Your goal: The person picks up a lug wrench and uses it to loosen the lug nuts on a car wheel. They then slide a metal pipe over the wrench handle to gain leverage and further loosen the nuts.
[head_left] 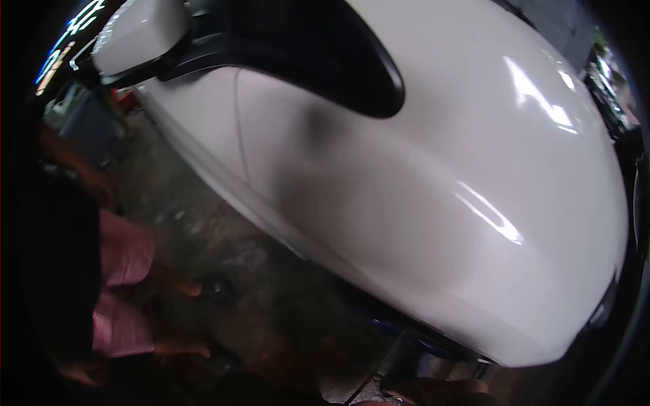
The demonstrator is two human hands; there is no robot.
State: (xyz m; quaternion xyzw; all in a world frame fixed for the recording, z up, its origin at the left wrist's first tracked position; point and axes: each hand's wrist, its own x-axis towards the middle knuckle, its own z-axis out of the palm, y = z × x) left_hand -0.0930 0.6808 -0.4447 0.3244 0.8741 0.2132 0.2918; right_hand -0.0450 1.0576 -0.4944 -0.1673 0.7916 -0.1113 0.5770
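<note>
A large glossy white vehicle panel (433,162) takes up most of the view, rounded toward the lower right, with bright reflections and a soft dark shadow or reflection across its middle. A thin seam (238,128) runs down its left part. Set against its upper edge is a black pointed trim piece (305,51), joined to a white rounded housing (143,37) at the upper left. Neither of my hands can be made out. At the bottom edge lies a blurred limb-like shape (437,391), its kind unclear.
At the left stands another person in a dark top and pink shorts (125,250), arms hanging and feet on the dark, stained floor (223,237). A grey bin-like container (88,122) is behind them. Dark vehicle parts (613,88) show at the right edge.
</note>
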